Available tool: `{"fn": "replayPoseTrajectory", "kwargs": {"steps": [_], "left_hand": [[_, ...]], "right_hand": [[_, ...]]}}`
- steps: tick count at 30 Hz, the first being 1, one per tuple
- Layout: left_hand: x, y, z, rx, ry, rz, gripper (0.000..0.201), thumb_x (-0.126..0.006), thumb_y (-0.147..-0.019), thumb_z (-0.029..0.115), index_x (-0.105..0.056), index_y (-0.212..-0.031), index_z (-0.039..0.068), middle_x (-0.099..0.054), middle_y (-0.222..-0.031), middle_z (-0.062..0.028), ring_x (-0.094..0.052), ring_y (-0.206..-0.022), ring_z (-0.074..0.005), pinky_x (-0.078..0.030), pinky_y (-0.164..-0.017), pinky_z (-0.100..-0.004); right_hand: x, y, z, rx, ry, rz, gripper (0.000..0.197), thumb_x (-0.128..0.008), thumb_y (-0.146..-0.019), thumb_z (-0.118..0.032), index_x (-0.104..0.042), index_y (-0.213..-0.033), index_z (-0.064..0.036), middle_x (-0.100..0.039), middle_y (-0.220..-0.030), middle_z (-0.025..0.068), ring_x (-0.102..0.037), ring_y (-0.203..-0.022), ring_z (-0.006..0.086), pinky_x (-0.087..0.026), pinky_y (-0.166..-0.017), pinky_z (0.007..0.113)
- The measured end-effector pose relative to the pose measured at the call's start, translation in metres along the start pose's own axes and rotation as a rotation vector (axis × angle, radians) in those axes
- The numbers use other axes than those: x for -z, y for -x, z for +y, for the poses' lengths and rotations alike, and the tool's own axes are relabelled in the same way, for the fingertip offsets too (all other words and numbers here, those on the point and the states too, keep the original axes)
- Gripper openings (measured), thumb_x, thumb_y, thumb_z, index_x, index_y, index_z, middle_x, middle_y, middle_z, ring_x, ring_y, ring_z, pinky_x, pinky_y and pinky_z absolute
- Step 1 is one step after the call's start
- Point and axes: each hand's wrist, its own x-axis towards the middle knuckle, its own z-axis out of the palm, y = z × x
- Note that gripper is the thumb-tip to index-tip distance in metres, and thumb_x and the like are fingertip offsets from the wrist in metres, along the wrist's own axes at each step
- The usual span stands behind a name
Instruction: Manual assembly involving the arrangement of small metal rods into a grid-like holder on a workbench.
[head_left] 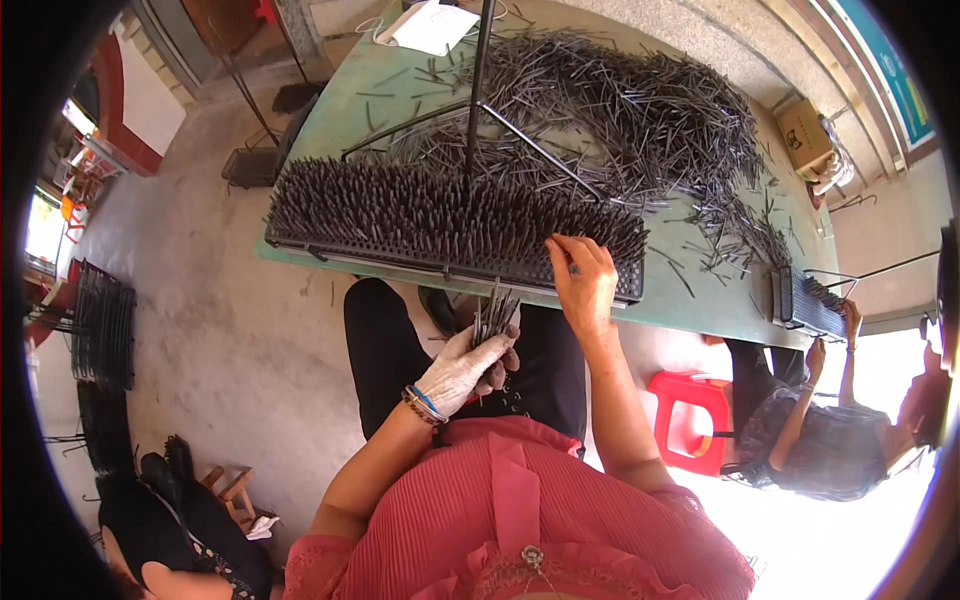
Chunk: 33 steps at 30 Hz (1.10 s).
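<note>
In my gloved left hand [468, 368] is an upright bundle of thin dark rods [494, 318], held above my lap just in front of the table edge. A long black perforated rack [400, 258] lies across the near side of the table, densely filled with upright rods of the same kind [390, 205]. My bare right hand [585, 275] reaches to the rack's front, right of its middle, with thumb and fingertips pinched together among the rods. Whatever is between those fingertips is too small to make out.
Loose rods lie heaped [650, 105] on the green table [345, 125] behind the rack. A black metal frame [480, 90] rises from the rack. At right, a co-worker's hands [850, 320] touch a smaller rack [812, 305]. A red stool [690, 420] stands nearby.
</note>
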Motion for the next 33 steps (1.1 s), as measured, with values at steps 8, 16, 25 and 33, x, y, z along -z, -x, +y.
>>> {"fn": "replayPoseTrajectory", "kwargs": {"steps": [8,16,25,33], "left_hand": [[-0.001,0.0,0.001,-0.001,0.01,-0.047,0.029,-0.052,-0.097,0.031,-0.054,-0.116,0.008,-0.06,-0.083,-0.0021,-0.051,-0.06,-0.0033,-0.033,-0.046,-0.0173],[-0.007,-0.009,0.005,-0.038,0.023,-0.085,0.03,-0.053,-0.097,0.031,-0.053,-0.116,0.009,-0.061,-0.084,-0.0022,-0.053,-0.062,-0.0047,-0.041,-0.05,-0.0183],[-0.012,-0.028,-0.009,-0.06,0.042,-0.038,0.027,-0.053,-0.098,0.029,-0.054,-0.114,0.007,-0.063,-0.087,-0.0044,-0.059,-0.064,-0.0075,-0.044,-0.051,-0.0194],[-0.015,-0.057,-0.012,-0.036,0.152,-0.062,0.023,-0.055,-0.097,0.025,-0.056,-0.111,0.006,-0.065,-0.086,-0.0068,-0.062,-0.063,-0.0114,-0.047,-0.049,-0.0222]], "right_hand": [[0.005,-0.003,-0.008,-0.069,-0.021,-0.051,0.01,-0.072,-0.081,-0.011,-0.071,-0.088,-0.0027,-0.066,-0.081,0.0093,-0.06,-0.062,0.0256,-0.047,-0.06,0.035],[0.032,0.02,-0.023,-0.474,-0.566,-0.555,0.023,-0.071,-0.089,-0.019,-0.07,-0.095,0.0036,-0.068,-0.078,0.0045,-0.058,-0.071,0.0086,-0.048,-0.066,0.025],[0.035,0.034,-0.005,-0.743,-0.901,-0.36,0.017,-0.062,-0.093,-0.01,-0.067,-0.102,0.003,-0.07,-0.089,0.007,-0.062,-0.079,0.0116,-0.05,-0.074,0.025],[0.029,0.0,0.029,-0.456,-0.57,0.027,0.019,-0.065,-0.092,-0.012,-0.065,-0.105,0.0013,-0.07,-0.09,0.0072,-0.064,-0.082,0.0104,-0.049,-0.076,0.024]]}}
